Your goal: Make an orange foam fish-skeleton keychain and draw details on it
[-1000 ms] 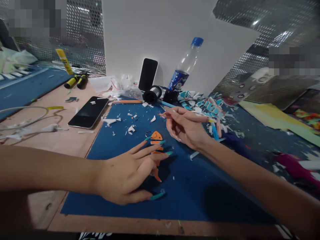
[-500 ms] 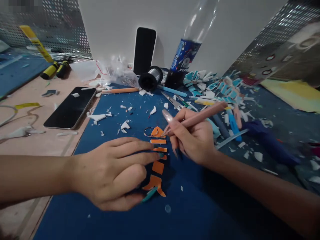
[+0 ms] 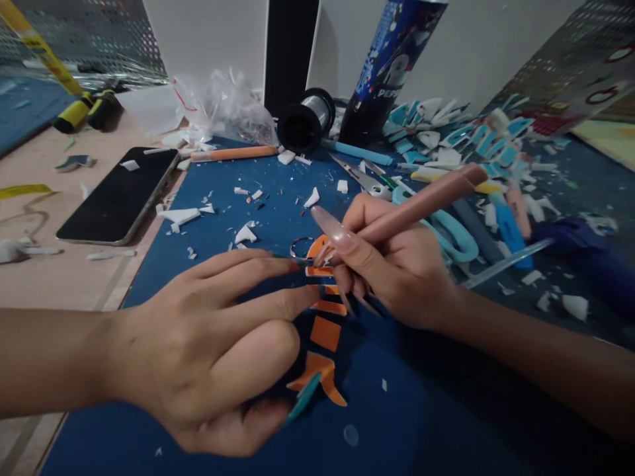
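Observation:
Several orange cut-out pieces [image 3: 325, 332] lie in a fish-like row on the blue cutting mat [image 3: 258, 218]. My left hand [image 3: 213, 337] rests flat on the mat, its fingers stretched out and pressing on the orange pieces from the left. My right hand [image 3: 391, 264] is closed round a pink pen-shaped craft knife [image 3: 421, 203], whose tip meets the top orange piece [image 3: 317, 248] beside a small metal ring [image 3: 299, 248].
A black phone [image 3: 119, 195] lies left of the mat. At the back stand a second phone [image 3: 290, 46], a Pepsi bottle [image 3: 391, 66], a black spool [image 3: 305, 122] and a plastic bag [image 3: 228, 109]. Teal-handled scissors [image 3: 446, 231], pens and teal-and-white scraps [image 3: 476, 139] crowd the right.
The view has moved in closer and lower. My right hand brought the pink knife down from the air to the top orange piece. My left hand stayed flat on the pieces.

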Tool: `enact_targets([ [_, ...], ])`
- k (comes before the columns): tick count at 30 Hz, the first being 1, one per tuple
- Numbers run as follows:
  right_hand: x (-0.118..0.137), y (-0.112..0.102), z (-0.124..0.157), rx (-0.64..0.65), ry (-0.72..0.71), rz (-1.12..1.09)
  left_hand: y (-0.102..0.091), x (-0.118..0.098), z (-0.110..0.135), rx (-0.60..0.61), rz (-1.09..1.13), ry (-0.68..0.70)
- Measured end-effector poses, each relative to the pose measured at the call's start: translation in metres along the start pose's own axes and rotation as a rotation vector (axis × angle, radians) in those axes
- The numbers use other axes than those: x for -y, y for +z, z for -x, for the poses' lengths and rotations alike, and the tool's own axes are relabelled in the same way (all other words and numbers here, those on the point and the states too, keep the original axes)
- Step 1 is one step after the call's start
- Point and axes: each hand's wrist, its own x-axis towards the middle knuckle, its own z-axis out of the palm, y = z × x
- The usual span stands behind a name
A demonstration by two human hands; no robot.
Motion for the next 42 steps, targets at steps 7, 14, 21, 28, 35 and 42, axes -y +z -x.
enact_targets([
  [7,-0.001,0.0,-0.002,0.031,0.022,0.0,0.0,0.001,-0.001,-0.025,-0.009,0.001],
  [14,0.0,0.001,0.0,0.034,0.019,-0.033,0.002,0.0,0.002,0.073,0.045,-0.046],
  [21,-0.001,0.001,-0.001,0.037,-0.015,-0.028,0.002,-0.003,0.006,0.047,0.027,-0.102],
  [28,-0.001,0.001,0.001,0.039,0.002,0.011,0.002,-0.004,0.005,0.045,0.01,-0.126],
  [35,-0.003,0.001,0.0,0.032,-0.007,-0.02,0.0,0.0,-0.003,0.058,0.064,-0.076],
  [42,-0.003,0.002,0.0,0.04,0.009,0.019,0.001,0.002,-0.003,0.061,0.079,-0.059],
])
